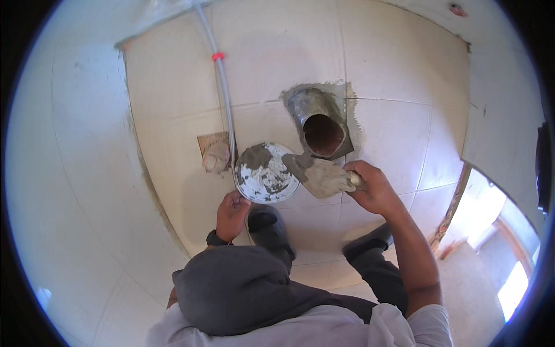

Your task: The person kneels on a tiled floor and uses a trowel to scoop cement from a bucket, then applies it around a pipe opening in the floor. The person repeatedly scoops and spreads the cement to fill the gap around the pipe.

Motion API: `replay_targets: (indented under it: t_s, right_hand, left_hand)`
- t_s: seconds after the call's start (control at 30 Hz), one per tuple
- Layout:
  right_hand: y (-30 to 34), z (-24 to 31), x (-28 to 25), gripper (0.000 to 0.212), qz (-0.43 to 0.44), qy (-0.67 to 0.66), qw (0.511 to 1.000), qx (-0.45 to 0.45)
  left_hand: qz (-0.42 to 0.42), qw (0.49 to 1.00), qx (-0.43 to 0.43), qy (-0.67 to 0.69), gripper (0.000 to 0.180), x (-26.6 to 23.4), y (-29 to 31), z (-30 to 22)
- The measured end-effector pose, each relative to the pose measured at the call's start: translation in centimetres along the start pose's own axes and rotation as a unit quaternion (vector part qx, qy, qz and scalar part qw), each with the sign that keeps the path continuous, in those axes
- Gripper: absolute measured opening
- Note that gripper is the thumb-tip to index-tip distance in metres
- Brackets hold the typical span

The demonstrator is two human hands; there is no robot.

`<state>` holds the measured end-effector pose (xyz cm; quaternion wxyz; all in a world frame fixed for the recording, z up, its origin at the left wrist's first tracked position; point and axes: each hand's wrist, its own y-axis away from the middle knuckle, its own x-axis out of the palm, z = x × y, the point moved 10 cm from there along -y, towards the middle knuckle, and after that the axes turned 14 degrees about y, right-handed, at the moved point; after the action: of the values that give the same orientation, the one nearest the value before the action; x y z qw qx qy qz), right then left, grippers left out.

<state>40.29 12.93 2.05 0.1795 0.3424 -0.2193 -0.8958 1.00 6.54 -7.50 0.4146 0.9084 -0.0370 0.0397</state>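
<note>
My left hand grips the near-left rim of a round white lid, which is smeared with grey mortar. A trowel is in my right hand, fingers closed round its handle. Its wide blade is coated in mortar and its far-left corner meets the right edge of the lid. Just beyond the trowel, a round pipe with a dark open mouth stands up from the tiles, wet mortar spread round its base.
A grey hose with a red band runs down the tiled floor beside the lid. Left of it a wrapped stub sits in a square cutout. Walls close in on both sides; a doorway lies at the right. My shoes stand near the lid.
</note>
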Motion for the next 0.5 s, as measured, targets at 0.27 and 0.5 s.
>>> replay_targets:
  t_s: [0.27, 0.5]
  right_hand:
    - [-2.1, 5.3, 1.0, 0.034, -0.099, 0.284, 0.951, -0.07]
    - [-3.1, 6.7, 2.8, 0.035, -0.153, 0.282, 0.942, -0.101]
  left_hand:
    - [-0.055, 0.992, 0.039, 0.111, 0.032, 2.3, 0.1, -0.1]
    - [-0.038, 0.99, 0.103, 0.091, 0.038, 2.4, 1.2, -2.4]
